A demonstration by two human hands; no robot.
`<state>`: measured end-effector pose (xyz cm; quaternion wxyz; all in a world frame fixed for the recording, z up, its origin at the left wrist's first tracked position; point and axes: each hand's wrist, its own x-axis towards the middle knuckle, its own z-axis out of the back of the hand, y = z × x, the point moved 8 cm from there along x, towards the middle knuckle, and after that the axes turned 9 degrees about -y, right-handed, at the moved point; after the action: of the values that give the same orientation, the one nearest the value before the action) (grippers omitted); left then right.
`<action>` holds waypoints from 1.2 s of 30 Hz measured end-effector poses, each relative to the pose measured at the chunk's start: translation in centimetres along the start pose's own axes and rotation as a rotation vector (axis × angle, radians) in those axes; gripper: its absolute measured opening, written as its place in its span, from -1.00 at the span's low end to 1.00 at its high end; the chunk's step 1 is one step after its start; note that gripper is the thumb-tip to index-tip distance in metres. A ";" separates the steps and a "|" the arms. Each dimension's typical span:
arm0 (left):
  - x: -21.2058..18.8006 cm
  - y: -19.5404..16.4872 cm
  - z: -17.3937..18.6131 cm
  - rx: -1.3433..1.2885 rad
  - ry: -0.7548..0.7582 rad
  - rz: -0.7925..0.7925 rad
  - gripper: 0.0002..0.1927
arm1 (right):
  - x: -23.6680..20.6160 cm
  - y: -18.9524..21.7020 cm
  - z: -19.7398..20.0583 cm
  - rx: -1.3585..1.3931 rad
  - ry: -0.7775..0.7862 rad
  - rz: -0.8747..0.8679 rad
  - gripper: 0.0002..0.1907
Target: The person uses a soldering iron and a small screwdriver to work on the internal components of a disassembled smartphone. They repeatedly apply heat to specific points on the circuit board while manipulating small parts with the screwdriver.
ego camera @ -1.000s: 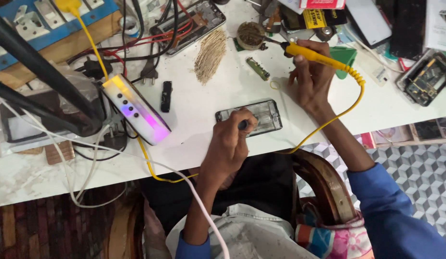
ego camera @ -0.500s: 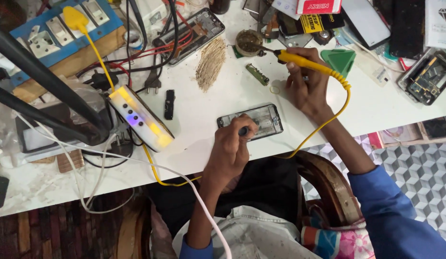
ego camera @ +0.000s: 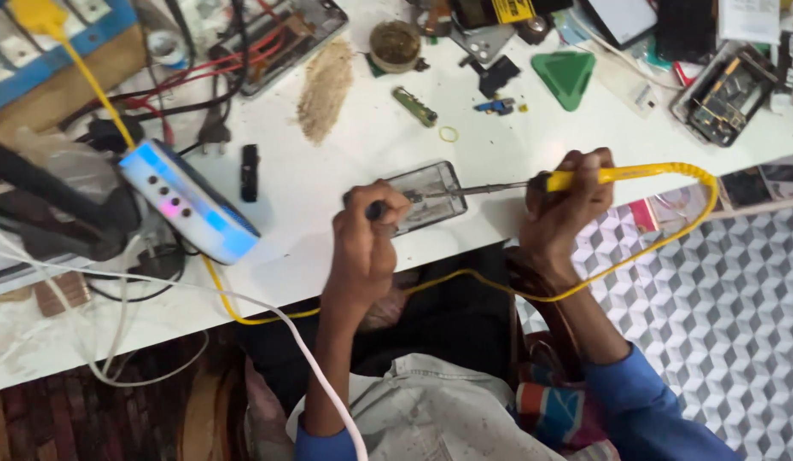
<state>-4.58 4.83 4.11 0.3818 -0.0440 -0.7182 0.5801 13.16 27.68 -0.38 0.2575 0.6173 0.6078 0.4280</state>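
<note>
An opened phone [ego camera: 426, 192] with its back off lies flat near the front edge of the white workbench [ego camera: 345, 162]. My left hand [ego camera: 367, 248] rests on the phone's left end and grips a thin dark tool [ego camera: 376, 209] whose tip points into the phone. My right hand [ego camera: 567, 201] holds a yellow-handled soldering iron [ego camera: 584, 179]. Its metal tip [ego camera: 469, 190] reaches left and touches the phone's right side. The iron's yellow cord [ego camera: 670, 235] loops off the bench edge and runs under my arms.
A white box with glowing lights [ego camera: 187, 205] sits left of the phone. Further back lie a small black part [ego camera: 250, 172], a green triangular pick [ego camera: 567, 77], a round tin [ego camera: 395, 43], a frayed brush [ego camera: 324, 85], circuit boards and tangled cables. A blue socket board [ego camera: 38, 43] stands at far left.
My right hand brought the soldering iron down from the back of the bench to the phone's right side. The view has shifted, and my left hand stays on the phone.
</note>
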 end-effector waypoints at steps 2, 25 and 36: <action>-0.1 -0.1 -0.1 -0.021 0.005 -0.018 -0.80 | -0.7 -0.5 0.3 -0.049 -0.041 0.004 -0.71; -0.2 0.0 -0.1 0.014 0.010 -0.025 -0.87 | -1.9 0.4 -1.1 -0.251 0.021 0.084 -0.61; -0.1 -0.2 -0.3 0.001 0.038 -0.050 -0.91 | -2.0 0.9 -1.3 -0.301 0.031 0.155 -0.56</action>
<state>-4.22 4.96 4.24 0.4099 -0.0369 -0.7112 0.5699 12.73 25.33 0.57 0.3041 0.6100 0.4913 0.5423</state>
